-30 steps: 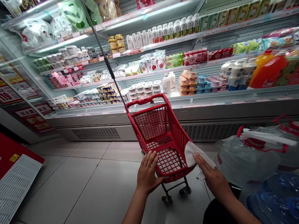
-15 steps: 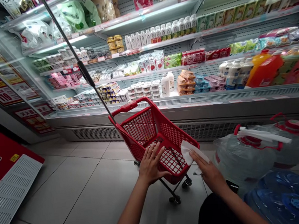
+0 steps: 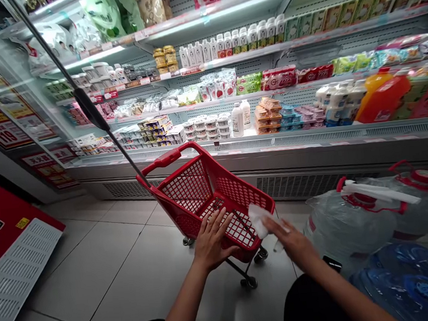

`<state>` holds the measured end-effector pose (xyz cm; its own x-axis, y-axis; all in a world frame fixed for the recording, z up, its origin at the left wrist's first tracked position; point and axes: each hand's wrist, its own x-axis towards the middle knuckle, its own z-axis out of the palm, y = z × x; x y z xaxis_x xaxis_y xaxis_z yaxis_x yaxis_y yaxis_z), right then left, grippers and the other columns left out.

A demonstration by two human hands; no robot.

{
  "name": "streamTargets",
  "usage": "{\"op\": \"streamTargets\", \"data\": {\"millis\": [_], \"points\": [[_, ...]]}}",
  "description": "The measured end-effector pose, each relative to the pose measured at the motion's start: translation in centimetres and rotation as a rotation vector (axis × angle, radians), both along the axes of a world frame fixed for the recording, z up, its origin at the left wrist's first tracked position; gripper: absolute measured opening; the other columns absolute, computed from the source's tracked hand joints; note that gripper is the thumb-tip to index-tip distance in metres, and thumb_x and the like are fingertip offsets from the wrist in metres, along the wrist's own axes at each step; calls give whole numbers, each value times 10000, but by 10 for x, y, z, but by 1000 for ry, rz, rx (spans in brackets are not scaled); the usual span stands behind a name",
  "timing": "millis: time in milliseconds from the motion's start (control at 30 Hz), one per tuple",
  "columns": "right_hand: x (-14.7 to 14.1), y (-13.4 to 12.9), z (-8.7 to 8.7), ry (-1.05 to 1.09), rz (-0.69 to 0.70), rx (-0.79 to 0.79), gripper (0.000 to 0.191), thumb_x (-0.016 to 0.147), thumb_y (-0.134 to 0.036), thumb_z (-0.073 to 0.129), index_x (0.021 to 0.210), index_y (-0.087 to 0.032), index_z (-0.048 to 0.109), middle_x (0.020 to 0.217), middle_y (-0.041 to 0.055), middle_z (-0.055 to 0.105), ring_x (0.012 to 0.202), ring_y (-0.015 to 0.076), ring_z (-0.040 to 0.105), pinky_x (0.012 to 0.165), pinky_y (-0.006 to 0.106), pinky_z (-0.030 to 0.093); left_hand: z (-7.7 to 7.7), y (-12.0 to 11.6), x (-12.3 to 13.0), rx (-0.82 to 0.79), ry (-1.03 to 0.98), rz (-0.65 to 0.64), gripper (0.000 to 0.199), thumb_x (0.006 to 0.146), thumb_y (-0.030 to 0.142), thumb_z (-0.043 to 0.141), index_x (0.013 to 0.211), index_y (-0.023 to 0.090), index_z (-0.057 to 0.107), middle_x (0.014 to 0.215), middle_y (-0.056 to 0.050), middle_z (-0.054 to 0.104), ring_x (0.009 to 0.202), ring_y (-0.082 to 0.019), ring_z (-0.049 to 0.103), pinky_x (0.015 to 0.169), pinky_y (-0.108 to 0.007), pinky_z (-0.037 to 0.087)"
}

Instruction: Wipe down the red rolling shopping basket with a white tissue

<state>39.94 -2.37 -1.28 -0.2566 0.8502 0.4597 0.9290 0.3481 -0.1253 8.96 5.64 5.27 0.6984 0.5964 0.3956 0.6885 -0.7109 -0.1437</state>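
A small red shopping cart (image 3: 242, 192) with lattice sides stands on the tiled floor, turned at an angle in front of me. My left hand (image 3: 211, 241) rests over its near rim with fingers spread and thumb pointing right. A white tissue (image 3: 258, 221) is in my right hand (image 3: 290, 241), pressed near the cart's right front corner. The right fingertips are slightly smeared by motion. From the cart's handle (image 3: 166, 158) a long thin pole (image 3: 88, 109) with a dark grip rises to the upper left.
An open refrigerated shelf (image 3: 213, 150) of dairy and drinks runs behind the cart. Large water jugs (image 3: 351, 223) and blue water bottles (image 3: 411, 283) stand at the right, beside a phone (image 3: 332, 264). On the left is a red freezer cabinet (image 3: 22, 249).
The cart has shifted left and its pole leans further left. My left hand has moved slightly left with it. The tissue in my right hand has also moved a little left.
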Motion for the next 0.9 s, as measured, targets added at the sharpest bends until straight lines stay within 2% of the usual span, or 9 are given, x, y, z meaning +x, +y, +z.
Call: {"op": "streamTargets", "data": {"millis": [100,167,267,400,467,567,733,800,900], "points": [[23,25,2,27,-107,-61,1191,665,162,273,1637,-465,-14,1646,-44,402,1424,183,524,1160,501,479,1,-2,3,17,-13,15,974,898,728,588,1670,293,185,1725,-36,278,1573,-273,293,1306,-458,129],[21,30,1,55,-128,-82,1184,670,154,276,1635,-462,-26,1654,-30,394,1435,191,512,1128,498,507,0,-4,6,25,-37,30,961,907,721,577,1670,282,193,1718,-40,298,1575,-273,288,1309,-461,115],[-4,15,-2,131,-107,-90,1176,662,140,286,1649,-424,-11,1668,0,378,1472,196,463,1108,463,525,-3,-6,11,31,-74,61,931,925,709,554,1669,272,204,1715,-43,304,1581,-271,273,1314,-471,84],[-50,-20,-3,207,13,-115,1177,642,123,285,1662,-381,-16,1692,18,328,1518,178,382,1119,419,515,-7,-9,18,26,-104,97,926,925,689,562,1669,270,205,1724,-46,278,1591,-283,245,1315,-496,57],[-68,-30,0,191,62,-93,1150,667,127,286,1669,-346,-24,1696,24,317,1531,166,353,1175,416,461,-9,-11,24,12,-109,108,928,922,642,587,1673,265,191,1729,-51,260,1595,-291,233,1315,-509,52],[-81,-28,6,124,58,-10,1106,703,140,286,1678,-276,-29,1692,47,324,1539,160,333,1264,445,340,-9,-12,35,-16,-123,119,943,918,576,606,1679,257,152,1737,-58,232,1597,-292,229,1315,-523,46],[-57,-12,9,43,-12,26,1139,674,158,260,1672,-284,-62,1673,33,361,1516,140,374,1285,468,294,0,-3,37,-34,-83,62,962,929,551,602,1684,237,95,1743,-60,213,1597,-263,239,1314,-470,132],[-41,-9,7,43,-62,1,1126,696,149,265,1670,-308,-64,1675,24,354,1513,151,384,1258,467,348,5,6,26,-19,-56,58,919,946,515,592,1684,250,112,1744,-46,211,1599,-248,236,1310,-440,163],[-26,-9,3,72,-164,-55,1116,718,133,270,1663,-355,-67,1676,8,348,1493,181,430,1150,450,490,7,21,6,19,-103,187,864,937,514,610,1669,271,219,1739,-65,229,1599,-297,229,1309,-498,142]]}}
